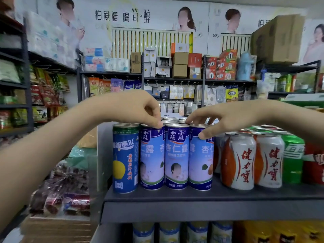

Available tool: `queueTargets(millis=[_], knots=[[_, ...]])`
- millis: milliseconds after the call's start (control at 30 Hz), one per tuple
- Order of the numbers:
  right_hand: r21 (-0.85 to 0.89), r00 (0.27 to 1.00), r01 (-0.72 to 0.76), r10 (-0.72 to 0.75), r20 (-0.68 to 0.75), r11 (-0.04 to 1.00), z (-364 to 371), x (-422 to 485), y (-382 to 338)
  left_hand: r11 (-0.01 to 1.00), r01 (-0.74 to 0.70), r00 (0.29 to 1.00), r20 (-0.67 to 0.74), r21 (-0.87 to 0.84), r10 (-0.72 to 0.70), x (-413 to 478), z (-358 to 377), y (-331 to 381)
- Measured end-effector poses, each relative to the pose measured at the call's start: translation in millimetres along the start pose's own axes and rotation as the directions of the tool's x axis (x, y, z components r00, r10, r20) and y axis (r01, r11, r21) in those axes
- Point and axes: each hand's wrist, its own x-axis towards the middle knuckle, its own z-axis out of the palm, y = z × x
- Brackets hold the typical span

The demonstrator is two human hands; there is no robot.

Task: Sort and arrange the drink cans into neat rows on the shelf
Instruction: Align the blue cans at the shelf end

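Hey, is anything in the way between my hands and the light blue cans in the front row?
Nothing visible. The left hand rests its fingertips on the top rim of the left light-blue can; the right hand has its thumb on the front of the right light-blue can, fingers reaching over the can tops.

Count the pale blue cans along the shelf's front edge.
3. The left can, held by the left hand, stands beside the dark blue can; the middle can is next; the right can is held by the right hand. Can tops behind may be more.
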Motion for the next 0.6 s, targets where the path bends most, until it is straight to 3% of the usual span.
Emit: queueTargets(millis=[167, 267, 400, 600], knots=[[0.090, 1.000, 0.005, -0.003, -0.030, 0.996, -14, 4, 10, 0.998, 0.005, 1.000, -0.017, -0.062, -0.007, 12, -14, -12], [0.022, 0.998, 0.020, -0.019, -0.057, 1.000, -24, 16, 26, 0.999, 0.045, 0.998, 0.043, -0.012, -0.045, 24, -16, -22], [-0.042, 0.999, -0.002, 0.004, 0.046, 0.999, -28, 38, 40, 0.989, 0.111, 0.984, 0.131, 0.100, -0.124, 39, -8, -25], [-0.025, 0.985, 0.088, -0.083, 0.150, 0.996, -27, 67, 49, 0.963, 0.183, 0.938, 0.259, 0.198, -0.232, 55, -5, -28]])
